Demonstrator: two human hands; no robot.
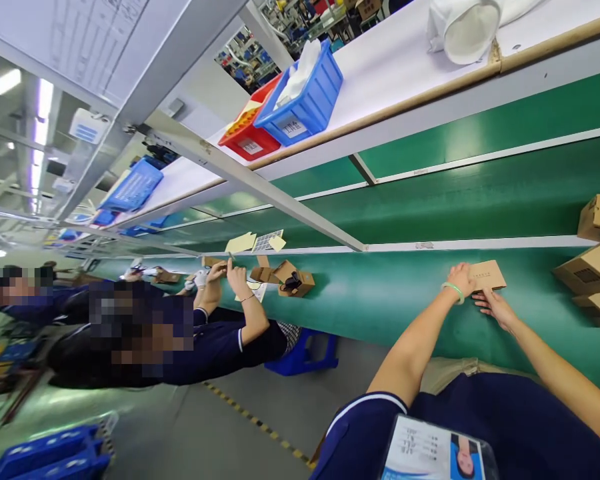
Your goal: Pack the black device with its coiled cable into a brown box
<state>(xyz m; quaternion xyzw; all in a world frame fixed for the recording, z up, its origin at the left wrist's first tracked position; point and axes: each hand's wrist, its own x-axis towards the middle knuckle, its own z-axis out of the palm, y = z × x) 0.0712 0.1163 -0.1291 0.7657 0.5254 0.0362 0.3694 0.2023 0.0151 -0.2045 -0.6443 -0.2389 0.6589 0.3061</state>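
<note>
The small brown box [488, 275] lies at or just over the green bench top [380, 293], in front of you and between your two hands, printed face up. Your left hand [461, 277] is closed on its left end, fingers over the edge; your right hand [495, 307] is at the near edge with its fingers fanned out. Hedge: the box is small in this view, so whether the right thumb and fingers pinch the cardboard or merely rest against it cannot be told. Step in hand, judged from the pose: two-handed handling of the box, left hand steadying, right hand working along the near side. Next move, as a judgement: hold the left end firm and give the right hand a definite grip or press, with light, even pressure so the thin cardboard does not buckle. No flap stands raised on the visible face. Farther out, a pale green bangle [453, 291] circles your left wrist. Brown cartons [587, 267] sit grouped at the right, well apart from your hands. To the left, an open carton [305, 285] holding something dark stands near a co-worker's raised hand [240, 279]. Above, a blue bin [310, 100] and a red bin [253, 141] sit side by side on the shelf [380, 67].
</note>
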